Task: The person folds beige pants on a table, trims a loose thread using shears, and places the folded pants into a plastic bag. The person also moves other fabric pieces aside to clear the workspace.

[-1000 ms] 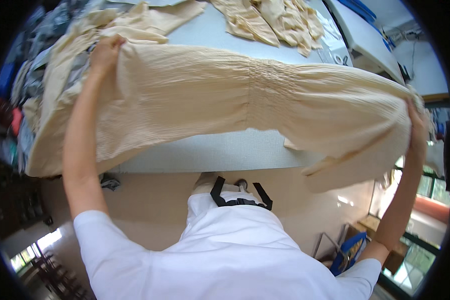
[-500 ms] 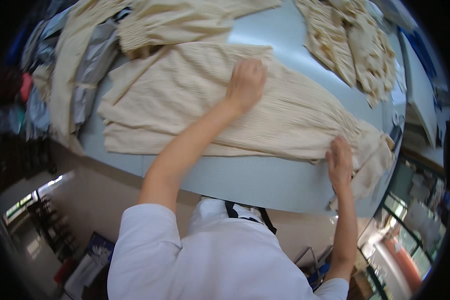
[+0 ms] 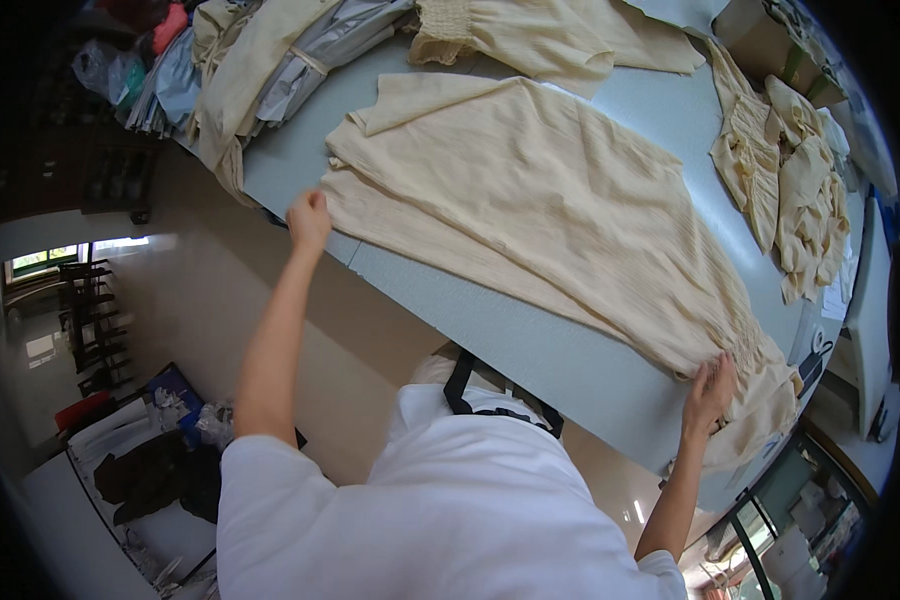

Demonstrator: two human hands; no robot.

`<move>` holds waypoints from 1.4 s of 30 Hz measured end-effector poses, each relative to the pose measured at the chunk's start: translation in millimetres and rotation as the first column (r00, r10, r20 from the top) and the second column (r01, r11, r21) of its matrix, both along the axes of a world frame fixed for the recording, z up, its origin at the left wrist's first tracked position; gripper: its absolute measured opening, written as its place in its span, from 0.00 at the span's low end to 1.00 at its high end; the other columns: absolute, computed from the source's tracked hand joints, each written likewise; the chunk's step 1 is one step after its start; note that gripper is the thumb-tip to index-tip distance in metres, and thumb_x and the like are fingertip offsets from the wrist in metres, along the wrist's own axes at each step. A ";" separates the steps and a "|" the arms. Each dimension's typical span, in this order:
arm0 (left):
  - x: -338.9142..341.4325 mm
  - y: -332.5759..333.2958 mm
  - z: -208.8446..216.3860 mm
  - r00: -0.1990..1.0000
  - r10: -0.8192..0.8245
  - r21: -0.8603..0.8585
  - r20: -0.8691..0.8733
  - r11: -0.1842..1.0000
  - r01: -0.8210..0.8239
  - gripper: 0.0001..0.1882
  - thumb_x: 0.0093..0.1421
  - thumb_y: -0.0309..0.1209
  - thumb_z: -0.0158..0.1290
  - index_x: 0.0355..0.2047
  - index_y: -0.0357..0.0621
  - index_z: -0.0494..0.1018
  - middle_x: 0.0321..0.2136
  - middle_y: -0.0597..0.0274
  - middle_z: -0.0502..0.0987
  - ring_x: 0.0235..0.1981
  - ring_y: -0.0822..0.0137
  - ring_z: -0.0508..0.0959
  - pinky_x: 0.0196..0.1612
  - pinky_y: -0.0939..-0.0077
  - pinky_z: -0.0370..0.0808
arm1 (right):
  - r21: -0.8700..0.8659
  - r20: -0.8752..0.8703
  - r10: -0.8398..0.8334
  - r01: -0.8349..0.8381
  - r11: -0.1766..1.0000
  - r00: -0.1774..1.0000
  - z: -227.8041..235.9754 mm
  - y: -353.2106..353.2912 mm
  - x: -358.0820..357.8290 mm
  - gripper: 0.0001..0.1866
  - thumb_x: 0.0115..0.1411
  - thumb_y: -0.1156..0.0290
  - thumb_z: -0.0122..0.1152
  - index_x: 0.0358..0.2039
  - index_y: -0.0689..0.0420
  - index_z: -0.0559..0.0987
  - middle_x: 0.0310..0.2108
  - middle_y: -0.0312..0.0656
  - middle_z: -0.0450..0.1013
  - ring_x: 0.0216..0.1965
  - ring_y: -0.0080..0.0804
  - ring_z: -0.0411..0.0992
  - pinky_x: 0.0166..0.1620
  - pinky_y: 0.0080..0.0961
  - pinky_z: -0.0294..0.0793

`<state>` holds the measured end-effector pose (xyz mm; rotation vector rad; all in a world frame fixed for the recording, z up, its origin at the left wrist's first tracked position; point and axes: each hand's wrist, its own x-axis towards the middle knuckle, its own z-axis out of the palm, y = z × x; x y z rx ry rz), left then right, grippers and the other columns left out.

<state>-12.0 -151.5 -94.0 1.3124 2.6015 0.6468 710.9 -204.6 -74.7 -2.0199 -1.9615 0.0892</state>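
A cream crinkled garment [image 3: 530,190] is spread on a pale blue-grey table, with folds running along its length and a gathered band toward its right end. My left hand [image 3: 310,222] is closed at the garment's near left corner, fingers pinched on the hem by the table edge. At the gathered right end, my right hand [image 3: 708,398] grips the near edge of the cloth, its fingertips partly hidden against the fabric.
The table [image 3: 410,290] slants down to the right. More cream garments [image 3: 540,35] lie at the far side, with a crumpled pair [image 3: 805,180] at the far right. Bundled grey cloth [image 3: 315,70] is piled far left. Scissors [image 3: 820,345] rest by the right edge.
My left hand has moved from the middle of the garment to its near left corner and closed there. My right hand stays by the gathered end. The view has turned, and the cloth lies smoother.
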 end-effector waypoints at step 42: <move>-58.9 -29.9 9.8 0.595 0.049 0.052 0.802 0.987 -0.152 0.10 0.61 0.29 0.58 0.38 0.33 0.78 0.30 0.66 0.79 0.32 0.78 0.74 0.37 0.80 0.71 | -0.209 0.265 0.105 -0.049 0.977 0.959 -31.6 12.6 -63.1 0.18 0.59 0.80 0.48 0.51 0.63 0.72 0.51 0.56 0.71 0.54 0.54 0.67 0.57 0.42 0.65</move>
